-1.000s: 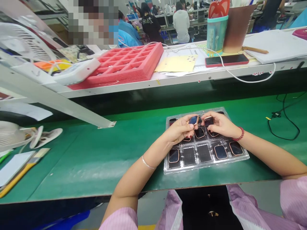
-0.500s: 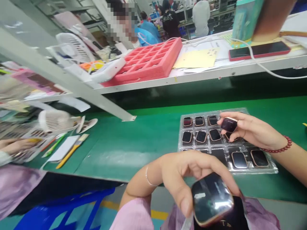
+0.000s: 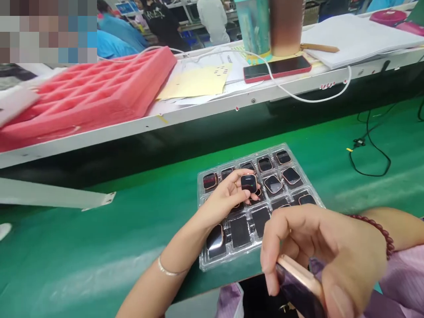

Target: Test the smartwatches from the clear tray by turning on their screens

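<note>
A clear plastic tray (image 3: 202,260) with black square compartments lies on the green table, and several of them hold smartwatches with gold-coloured rims. Over the tray's middle, my left hand (image 3: 228,196) grips a dark-screened watch (image 3: 248,183) between thumb and fingers. Nearer the camera, at the lower right, my right hand (image 3: 327,247) is closed on another watch (image 3: 300,287), tilted so that its gold side faces up. Two compartments in the near row (image 3: 240,232) show bare black bottoms. My right hand hides the tray's near right corner.
A shelf (image 3: 198,106) crosses behind the tray, bearing a red foam tray (image 3: 132,92), papers, a phone (image 3: 278,69) and cups. A slanted metal support (image 3: 56,193) stands left. A black cable (image 3: 369,150) lies right. People are in the background.
The view has turned to the right. My left hand has moved away from the camera, over the tray, with its watch. My right hand has come back from the tray toward the camera, holding its watch.
</note>
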A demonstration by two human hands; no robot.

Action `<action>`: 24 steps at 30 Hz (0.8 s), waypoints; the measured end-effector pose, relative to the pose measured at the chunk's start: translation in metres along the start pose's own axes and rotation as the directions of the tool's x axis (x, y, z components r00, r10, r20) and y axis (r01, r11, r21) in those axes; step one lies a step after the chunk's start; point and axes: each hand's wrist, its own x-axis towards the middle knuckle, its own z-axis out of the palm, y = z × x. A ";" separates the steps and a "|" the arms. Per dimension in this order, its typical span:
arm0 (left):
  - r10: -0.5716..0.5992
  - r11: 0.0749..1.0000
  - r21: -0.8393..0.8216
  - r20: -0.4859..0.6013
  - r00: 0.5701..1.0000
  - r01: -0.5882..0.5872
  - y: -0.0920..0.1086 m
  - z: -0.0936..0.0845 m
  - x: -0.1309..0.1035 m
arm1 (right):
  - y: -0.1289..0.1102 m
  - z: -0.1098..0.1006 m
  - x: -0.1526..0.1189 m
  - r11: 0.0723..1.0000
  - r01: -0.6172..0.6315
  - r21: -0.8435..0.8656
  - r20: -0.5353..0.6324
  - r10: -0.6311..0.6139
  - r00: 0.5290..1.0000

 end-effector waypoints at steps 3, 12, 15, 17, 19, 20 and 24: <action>0.024 0.999 0.022 -0.054 0.998 -0.023 0.000 0.002 0.000 | 0.000 -0.002 -0.001 1.000 0.011 0.020 -0.009 -0.011 1.000; 0.185 0.981 -0.005 -0.241 0.953 -0.192 -0.001 0.003 0.004 | -0.027 -0.088 0.035 0.765 0.037 -0.643 -0.326 -0.317 0.891; 0.200 0.978 -0.012 -0.232 0.952 -0.208 -0.003 0.002 0.005 | -0.024 -0.101 0.042 0.696 -0.032 -0.718 -0.344 -0.314 0.885; 0.210 0.976 -0.018 -0.207 0.956 -0.219 -0.004 0.002 0.005 | -0.020 -0.101 0.043 0.680 -0.051 -0.731 -0.350 -0.309 0.884; 0.218 0.974 -0.021 -0.180 0.959 -0.225 -0.005 0.001 0.007 | -0.019 -0.099 0.043 0.678 -0.066 -0.732 -0.360 -0.303 0.882; 0.219 0.974 -0.019 -0.174 0.960 -0.225 -0.005 0.000 0.008 | -0.020 -0.099 0.043 0.679 -0.073 -0.731 -0.366 -0.301 0.881; 0.219 0.975 0.022 -0.199 0.955 -0.219 -0.005 -0.003 0.008 | -0.024 -0.097 0.043 0.658 -0.115 -0.744 -0.387 -0.285 0.877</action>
